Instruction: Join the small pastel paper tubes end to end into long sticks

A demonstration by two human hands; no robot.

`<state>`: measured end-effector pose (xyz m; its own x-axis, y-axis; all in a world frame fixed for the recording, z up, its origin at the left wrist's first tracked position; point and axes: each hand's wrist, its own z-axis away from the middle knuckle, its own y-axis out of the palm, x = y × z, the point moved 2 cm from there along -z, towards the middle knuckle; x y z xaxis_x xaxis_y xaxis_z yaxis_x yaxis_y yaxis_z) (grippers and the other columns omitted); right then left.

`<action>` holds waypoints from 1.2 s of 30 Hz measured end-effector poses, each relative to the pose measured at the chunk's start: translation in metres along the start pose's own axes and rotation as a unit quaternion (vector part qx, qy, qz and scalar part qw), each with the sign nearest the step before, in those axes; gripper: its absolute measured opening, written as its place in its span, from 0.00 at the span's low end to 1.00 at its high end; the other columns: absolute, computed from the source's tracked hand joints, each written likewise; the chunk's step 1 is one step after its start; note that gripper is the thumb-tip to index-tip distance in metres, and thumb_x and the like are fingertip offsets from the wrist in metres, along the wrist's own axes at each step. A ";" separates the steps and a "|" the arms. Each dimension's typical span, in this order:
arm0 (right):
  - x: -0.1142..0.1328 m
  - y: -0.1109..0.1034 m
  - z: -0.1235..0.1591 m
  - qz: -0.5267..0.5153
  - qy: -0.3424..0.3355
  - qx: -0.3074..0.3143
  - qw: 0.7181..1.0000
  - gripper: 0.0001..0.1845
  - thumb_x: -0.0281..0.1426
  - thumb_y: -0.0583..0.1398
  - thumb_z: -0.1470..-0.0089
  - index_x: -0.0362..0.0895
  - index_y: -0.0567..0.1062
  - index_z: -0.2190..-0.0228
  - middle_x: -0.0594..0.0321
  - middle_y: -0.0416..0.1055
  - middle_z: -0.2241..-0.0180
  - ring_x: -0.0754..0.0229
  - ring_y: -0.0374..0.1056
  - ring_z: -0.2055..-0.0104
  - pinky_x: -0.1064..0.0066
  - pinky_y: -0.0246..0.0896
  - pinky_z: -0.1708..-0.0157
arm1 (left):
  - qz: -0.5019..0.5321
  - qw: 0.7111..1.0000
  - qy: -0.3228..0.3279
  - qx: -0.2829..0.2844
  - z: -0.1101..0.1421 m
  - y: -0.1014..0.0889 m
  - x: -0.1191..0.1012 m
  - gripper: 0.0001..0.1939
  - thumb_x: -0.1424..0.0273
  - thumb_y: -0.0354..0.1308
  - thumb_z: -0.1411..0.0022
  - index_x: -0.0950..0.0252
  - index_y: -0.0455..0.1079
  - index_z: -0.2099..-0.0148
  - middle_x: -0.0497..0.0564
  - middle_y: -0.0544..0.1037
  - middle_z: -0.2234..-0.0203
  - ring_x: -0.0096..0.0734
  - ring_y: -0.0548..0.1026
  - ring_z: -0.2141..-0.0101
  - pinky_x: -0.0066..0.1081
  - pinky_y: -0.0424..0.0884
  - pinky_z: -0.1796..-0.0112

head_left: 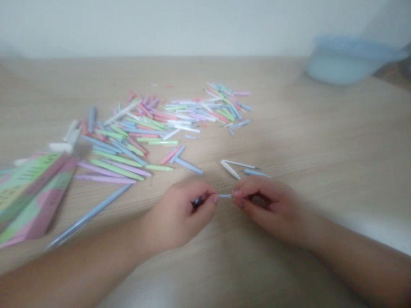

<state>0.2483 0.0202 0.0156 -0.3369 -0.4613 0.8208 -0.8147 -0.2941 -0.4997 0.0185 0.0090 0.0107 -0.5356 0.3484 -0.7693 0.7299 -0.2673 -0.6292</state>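
Observation:
My left hand [183, 209] and my right hand [272, 209] face each other over the table, fingertips pinched. Between them runs a short, thin blue pen refill [224, 196], one end in each pinch; blur and fingers hide its ends. Something small, dark and shiny [197, 202] shows inside the curl of my left hand; its kind is unclear. Just beyond my right hand lie a white pen part [230, 170], a thin white refill [240, 164] with a dark tip, and a blue pointed pen part [256, 173].
Many pastel pen parts [138, 126] are heaped across the wooden table [321, 149]. Colourful printed boxes [48, 192] lie at the left, near a long blue tube [91, 216]. At the back right sits a pale blue pouch or bag [346, 62], before the wall.

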 end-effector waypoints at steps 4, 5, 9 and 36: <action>0.001 0.001 -0.001 0.000 0.019 -0.006 1.000 0.04 0.27 0.65 0.39 0.49 0.81 0.63 0.64 0.81 0.65 0.60 0.77 0.65 0.72 0.72 0.68 | 0.007 1.000 -0.001 0.014 0.001 0.000 0.001 0.10 0.66 0.56 0.27 0.62 0.76 0.62 0.43 0.74 0.74 0.25 0.71 0.72 0.27 0.63 0.70; 0.001 0.001 -0.001 -0.001 0.029 -0.006 1.000 0.04 0.28 0.66 0.39 0.49 0.81 0.63 0.64 0.81 0.66 0.61 0.77 0.66 0.73 0.72 0.69 | 0.008 1.000 0.002 0.018 0.001 0.001 0.001 0.10 0.66 0.56 0.27 0.61 0.76 0.61 0.43 0.75 0.73 0.25 0.71 0.71 0.27 0.64 0.69; 0.000 0.004 -0.001 -0.026 0.063 -0.003 0.998 0.02 0.31 0.68 0.41 0.48 0.83 0.63 0.65 0.81 0.69 0.62 0.75 0.71 0.74 0.71 0.72 | 0.013 0.999 0.023 0.041 -0.001 0.001 0.001 0.11 0.67 0.56 0.25 0.61 0.76 0.60 0.44 0.78 0.71 0.25 0.73 0.70 0.27 0.65 0.67; 0.003 0.003 0.002 -0.164 0.102 0.131 0.972 0.04 0.29 0.67 0.40 0.46 0.82 0.68 0.62 0.83 0.67 0.60 0.80 0.65 0.70 0.76 0.63 | 0.091 0.985 0.075 0.129 -0.002 -0.002 -0.002 0.06 0.70 0.66 0.31 0.61 0.80 0.63 0.45 0.81 0.71 0.27 0.76 0.69 0.26 0.67 0.65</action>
<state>0.2460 0.0163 0.0162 -0.1878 -0.1384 0.9724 -0.7555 -0.6123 -0.2331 0.0185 0.0104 0.0135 -0.3224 0.3971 -0.8592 0.6654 -0.5505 -0.5042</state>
